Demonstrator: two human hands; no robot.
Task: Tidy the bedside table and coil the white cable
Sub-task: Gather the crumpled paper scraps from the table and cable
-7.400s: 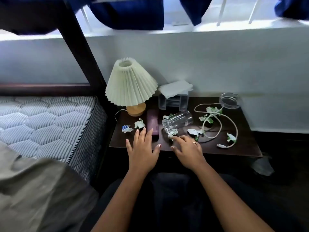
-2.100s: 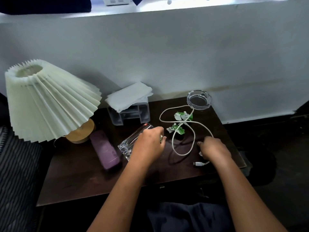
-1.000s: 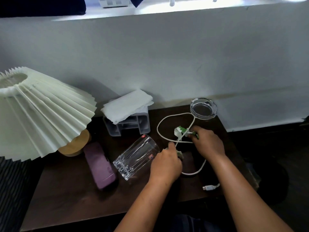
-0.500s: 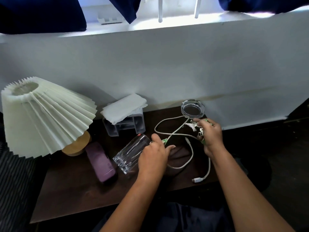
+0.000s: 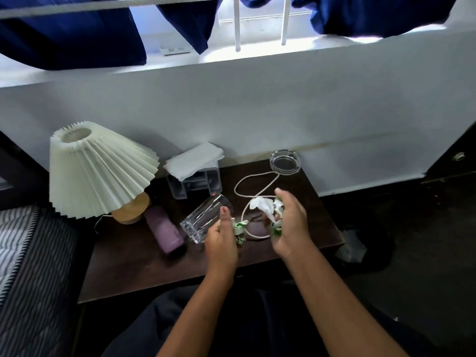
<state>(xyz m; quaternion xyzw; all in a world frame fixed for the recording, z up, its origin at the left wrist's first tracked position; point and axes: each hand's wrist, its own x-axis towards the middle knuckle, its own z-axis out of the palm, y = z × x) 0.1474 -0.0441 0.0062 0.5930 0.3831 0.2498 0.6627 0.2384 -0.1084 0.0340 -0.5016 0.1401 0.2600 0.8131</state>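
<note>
The dark tabletop (image 5: pixel 144 264) filled mid-frame, a pleated lamp (image 5: pixel 100 171) at its left. Right of centre, the right hand (image 5: pixel 291 228) curled round a wad of white and green scraps (image 5: pixel 265 207); the left hand (image 5: pixel 221 243) pinched a few more. A glass (image 5: pixel 203 220) lay on its side beside the left hand. The white cable (image 5: pixel 257 176) sprawled uncoiled on the tabletop behind both hands, looping toward the ashtray (image 5: pixel 285 162).

A white wall (image 5: pixel 257 104) runs behind the dark wooden surface (image 5: pixel 134 266) and ends above in a sunlit window ledge (image 5: pixel 257 51). White bars (image 5: pixel 237 24) stand in the window, and dark blue curtains (image 5: pixel 72 34) hang over it. Left of the surface lies a mattress (image 5: pixel 33 266) with a striped side. The floor (image 5: pixel 425 228) to the right is dark.
</note>
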